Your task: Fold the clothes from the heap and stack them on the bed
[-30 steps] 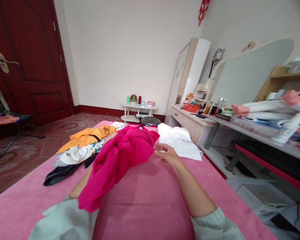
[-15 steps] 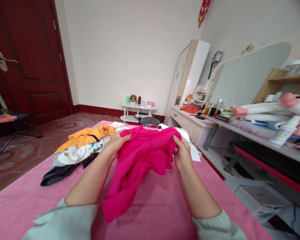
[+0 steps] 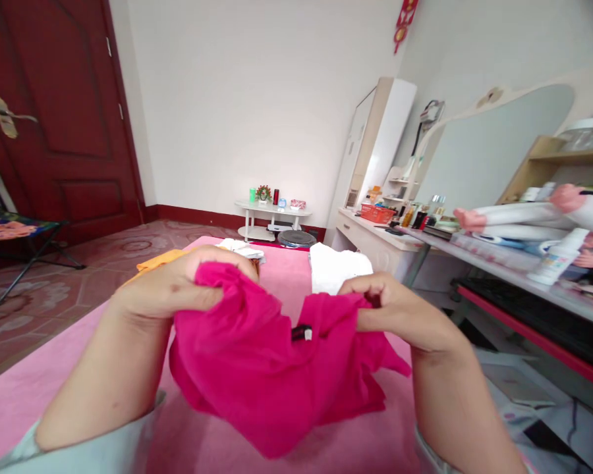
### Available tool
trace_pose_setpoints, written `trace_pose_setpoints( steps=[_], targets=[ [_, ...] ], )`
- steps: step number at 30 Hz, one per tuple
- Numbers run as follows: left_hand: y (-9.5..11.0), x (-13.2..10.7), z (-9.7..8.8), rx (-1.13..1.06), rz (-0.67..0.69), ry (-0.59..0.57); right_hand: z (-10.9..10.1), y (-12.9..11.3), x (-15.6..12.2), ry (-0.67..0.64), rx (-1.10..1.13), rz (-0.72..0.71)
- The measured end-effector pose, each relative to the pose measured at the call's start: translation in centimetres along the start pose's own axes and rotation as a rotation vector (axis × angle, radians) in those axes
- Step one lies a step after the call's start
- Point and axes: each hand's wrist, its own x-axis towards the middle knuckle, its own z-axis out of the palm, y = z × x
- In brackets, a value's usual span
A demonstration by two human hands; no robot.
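Note:
A bright pink garment [image 3: 267,375], probably a shirt, hangs bunched between my two hands above the pink bedspread [image 3: 188,454]. A small black and white label [image 3: 302,333] shows at its neckline. My left hand [image 3: 192,283] is closed on the gathered cloth at the left. At the right, my right hand [image 3: 390,306] pinches the other side, with fingers partly hidden by the fabric. Beyond my right hand lies a white folded garment [image 3: 338,266]. An orange garment [image 3: 163,260] shows behind my left forearm, and more white cloth [image 3: 242,247] lies farther back.
A desk [image 3: 504,263] with a white bottle [image 3: 558,257] and a doll runs along the right. A dressing table [image 3: 375,230] with a red basket [image 3: 377,213] stands behind it. A low white table [image 3: 271,207] is by the far wall; a folding chair [image 3: 24,230] stands left.
The pink garment has come nearer to me and been turned, so its neckline label now shows. Both hands have drawn closer and moved slightly apart, bunching the cloth.

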Motion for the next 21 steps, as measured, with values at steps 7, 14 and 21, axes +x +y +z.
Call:
trace_pose_setpoints(
  steps=[7,14,21],
  targets=[
    [-7.6,6.1,-0.1,0.537,0.110,1.023,0.5,7.3,5.9,0.691,-0.089,-0.204],
    [-6.1,5.5,3.4,0.448,0.015,0.159,-1.1,11.6,6.3,0.482,-0.574,0.057],
    [-4.7,3.4,12.2,0.623,0.028,-0.859,-3.2,17.3,5.4,0.299,-0.739,0.437]
  ],
)
